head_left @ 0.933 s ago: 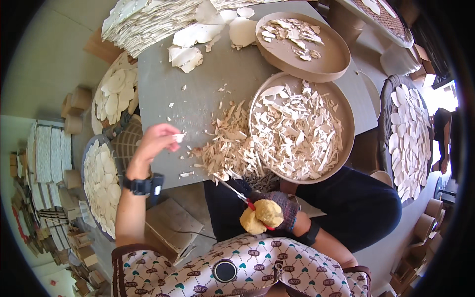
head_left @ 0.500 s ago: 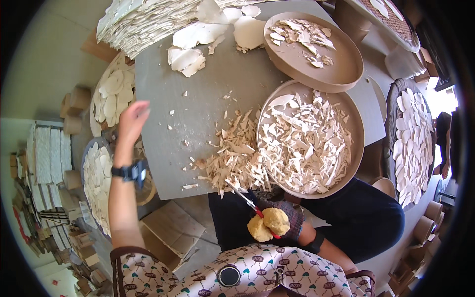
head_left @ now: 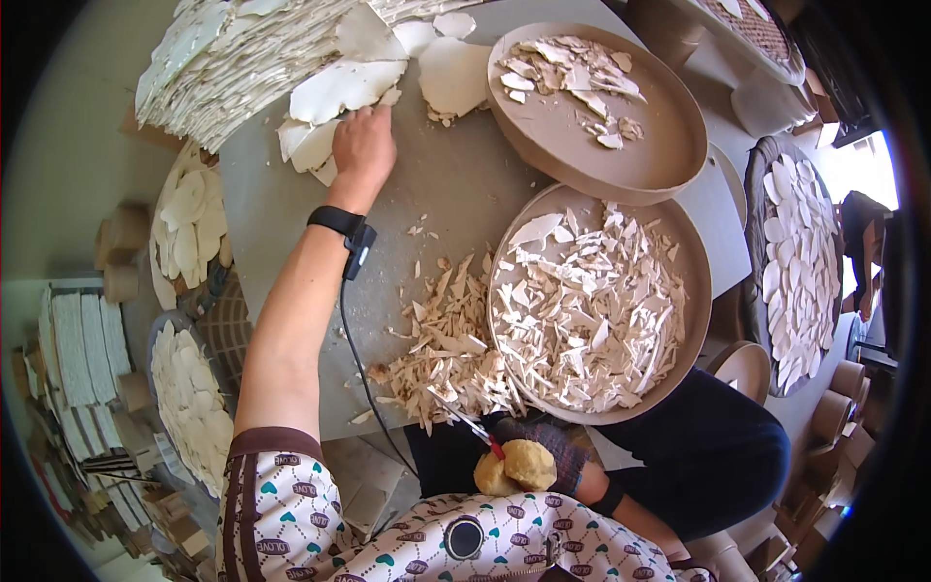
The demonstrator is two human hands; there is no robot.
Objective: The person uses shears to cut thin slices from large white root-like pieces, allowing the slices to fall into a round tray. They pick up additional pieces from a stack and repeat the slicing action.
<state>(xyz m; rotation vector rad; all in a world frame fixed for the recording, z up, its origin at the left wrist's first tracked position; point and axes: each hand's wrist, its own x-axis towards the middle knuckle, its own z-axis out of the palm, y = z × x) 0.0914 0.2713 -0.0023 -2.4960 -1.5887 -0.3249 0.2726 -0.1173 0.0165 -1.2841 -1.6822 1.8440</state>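
My left hand (head_left: 363, 145) is stretched out across the grey board (head_left: 456, 209) and rests on large white flakes (head_left: 330, 92) lying at the foot of a big stack of white sheets (head_left: 242, 53); whether it grips one I cannot tell. It wears a black wrist device (head_left: 344, 225) with a cable. My right hand (head_left: 529, 464), in a dark glove with yellow fingertips, holds red-handled scissors (head_left: 465, 422) near my lap. Their blades point at a heap of cut beige scraps (head_left: 446, 354).
Two round brown trays lie on the board: the near tray's rim (head_left: 696, 320) encloses many white offcuts, the far tray (head_left: 669, 155) holds fewer. Woven trays of white oval pieces sit at left (head_left: 189, 398) and right (head_left: 800, 252). Cardboard tubes stand around.
My left arm has reached forward from beside the scrap heap to the white flakes at the far stack. The right hand with the scissors has stayed near my lap.
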